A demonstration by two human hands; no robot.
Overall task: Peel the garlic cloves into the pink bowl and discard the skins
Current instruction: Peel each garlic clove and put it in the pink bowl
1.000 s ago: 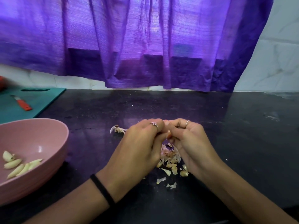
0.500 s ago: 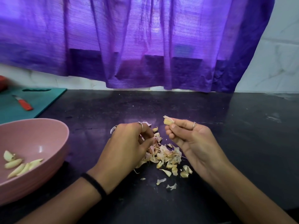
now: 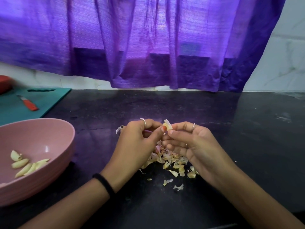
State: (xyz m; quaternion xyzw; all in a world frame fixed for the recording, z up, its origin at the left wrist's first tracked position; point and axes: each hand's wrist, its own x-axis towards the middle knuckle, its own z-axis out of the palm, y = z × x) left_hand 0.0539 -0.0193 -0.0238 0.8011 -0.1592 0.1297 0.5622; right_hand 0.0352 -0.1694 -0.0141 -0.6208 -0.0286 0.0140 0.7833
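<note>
The garlic clove (image 3: 167, 126) sits pinched between both hands' fingertips above the skins (image 3: 168, 160), tip tilted far-left; right hand (image 3: 193, 146) grips it, left hand (image 3: 140, 142) pinches its left side, the pink bowl (image 3: 66, 129) well left.

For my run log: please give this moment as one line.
step: peeling | hands: both pinch clove | bowl: peeled cloves inside | skins: piled on counter

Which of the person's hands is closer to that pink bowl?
Left. The left hand works just right of the round pink plastic bowl; the right hand lies beyond it, farther right. Both pinch a garlic clove.
</note>
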